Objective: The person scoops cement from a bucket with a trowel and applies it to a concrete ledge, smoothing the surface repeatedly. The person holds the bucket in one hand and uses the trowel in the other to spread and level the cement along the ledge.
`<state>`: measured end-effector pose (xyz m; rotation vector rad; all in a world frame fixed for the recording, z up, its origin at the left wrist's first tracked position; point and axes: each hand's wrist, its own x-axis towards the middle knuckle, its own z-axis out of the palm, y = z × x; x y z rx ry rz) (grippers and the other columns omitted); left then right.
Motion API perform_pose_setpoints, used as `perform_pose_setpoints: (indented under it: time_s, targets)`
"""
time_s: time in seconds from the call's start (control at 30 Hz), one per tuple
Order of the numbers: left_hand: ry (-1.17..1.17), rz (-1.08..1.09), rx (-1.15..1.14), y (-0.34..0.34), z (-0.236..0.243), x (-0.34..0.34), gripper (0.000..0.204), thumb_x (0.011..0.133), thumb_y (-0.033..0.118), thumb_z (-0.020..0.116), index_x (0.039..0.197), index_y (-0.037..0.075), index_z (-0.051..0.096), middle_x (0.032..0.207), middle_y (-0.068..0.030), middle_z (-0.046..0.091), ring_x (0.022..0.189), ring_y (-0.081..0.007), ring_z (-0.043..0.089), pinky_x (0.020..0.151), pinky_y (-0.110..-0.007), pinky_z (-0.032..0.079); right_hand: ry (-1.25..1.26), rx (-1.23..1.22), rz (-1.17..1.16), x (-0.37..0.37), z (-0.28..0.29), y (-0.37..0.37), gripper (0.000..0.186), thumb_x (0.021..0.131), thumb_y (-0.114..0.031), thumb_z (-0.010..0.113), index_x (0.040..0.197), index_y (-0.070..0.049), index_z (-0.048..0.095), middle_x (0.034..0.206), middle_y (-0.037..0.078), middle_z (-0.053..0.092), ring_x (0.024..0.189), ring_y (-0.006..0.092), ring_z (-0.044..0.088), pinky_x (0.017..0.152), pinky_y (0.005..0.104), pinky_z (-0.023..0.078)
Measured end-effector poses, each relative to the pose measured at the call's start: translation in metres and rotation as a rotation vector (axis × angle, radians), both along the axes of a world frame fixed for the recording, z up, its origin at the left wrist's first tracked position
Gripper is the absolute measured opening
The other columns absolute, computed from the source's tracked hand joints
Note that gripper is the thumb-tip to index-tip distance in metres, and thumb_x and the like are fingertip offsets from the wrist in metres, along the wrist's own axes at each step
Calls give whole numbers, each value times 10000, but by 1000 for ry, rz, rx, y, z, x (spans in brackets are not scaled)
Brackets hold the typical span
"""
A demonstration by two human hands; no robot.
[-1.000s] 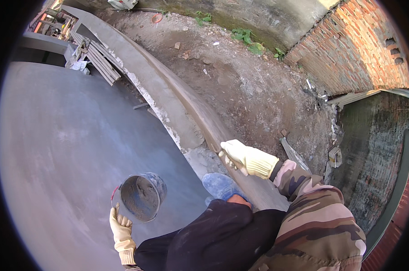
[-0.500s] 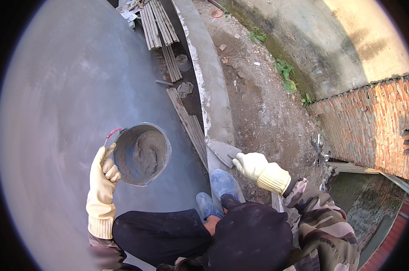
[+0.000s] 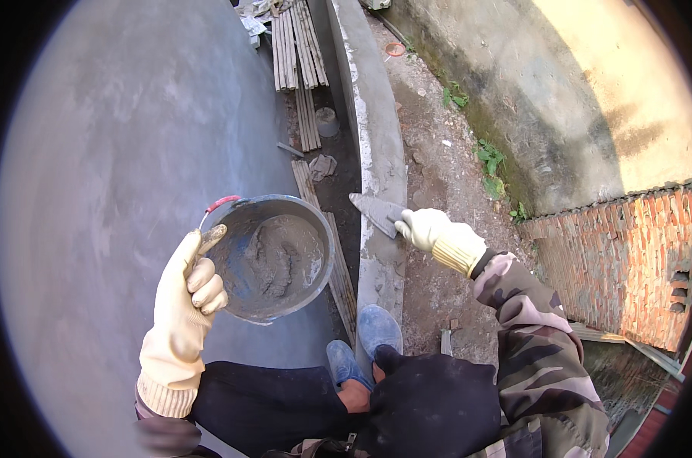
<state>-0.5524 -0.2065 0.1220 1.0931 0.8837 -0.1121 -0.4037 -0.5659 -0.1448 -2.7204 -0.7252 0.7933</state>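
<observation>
My left hand [image 3: 184, 298], in a pale work glove, is closed at the left rim of a bucket [image 3: 321, 237] with a red-gripped wire handle. Grey wet mortar [image 3: 281, 252] lies inside the bucket, which is tipped so that its mouth faces me. In my gloved right hand [image 3: 438, 237] is a pointed trowel [image 3: 375, 211], its blade directed left over the narrow wall top [image 3: 382, 267]. Grey smears cover part of the blade. Whether the blade touches the wall top I cannot tell.
My feet in blue shoes [image 3: 379, 328] are at the narrow wall top. Left of it are a smooth grey surface [image 3: 132, 153], wooden strips [image 3: 304, 46] and a small pail [image 3: 327, 122]. To the right lies a rough dirt strip [image 3: 430, 145], bounded by a stained wall and brickwork [image 3: 621, 252].
The bucket in my left hand has moved right and looks larger. My right hand has brought the trowel farther forward, away from my feet. The whole view has shifted slightly.
</observation>
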Motion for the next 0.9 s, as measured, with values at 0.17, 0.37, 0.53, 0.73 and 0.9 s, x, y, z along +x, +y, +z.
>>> perform_pose_setpoints:
  time_s: [0.17,0.37,0.53,0.73,0.9]
  targets:
    - [21,14,-41,-4,13,-2,398,1136,395,587,1277,46,714,585,112,253,468,-37,239,461,-241,205,41,34,368,2,15,-20,366,1083,-425,595,1130,-82,711,893,225,760,902,457,747,840,562,588]
    - [55,-44,-31,0,19,3,442,1152,376,554,1345,1,689,605,106,229,499,-46,226,496,-251,223,-218,143,-433,186,-13,15,478,1115,-470,490,1185,-57,722,1166,256,757,1145,461,704,1004,554,533]
    - [117,-34,32,2,10,6,436,1158,366,539,1343,2,693,590,104,245,485,-45,234,488,-256,227,-59,205,-533,259,-29,16,586,1093,-528,511,1281,-14,719,1246,266,744,1236,450,678,1069,518,509]
    - [102,-27,86,7,-5,3,421,1156,356,542,1333,8,699,587,105,259,476,-43,250,480,-251,236,99,228,-427,204,-46,-5,442,1131,-448,558,1195,-37,707,882,165,742,738,319,721,703,468,561]
    - [89,20,116,11,-15,-1,419,1148,367,553,1335,21,697,584,103,258,469,-44,234,464,-257,219,163,25,89,55,-13,-37,467,1119,-495,521,1150,-62,695,1029,265,753,1047,492,712,909,579,547]
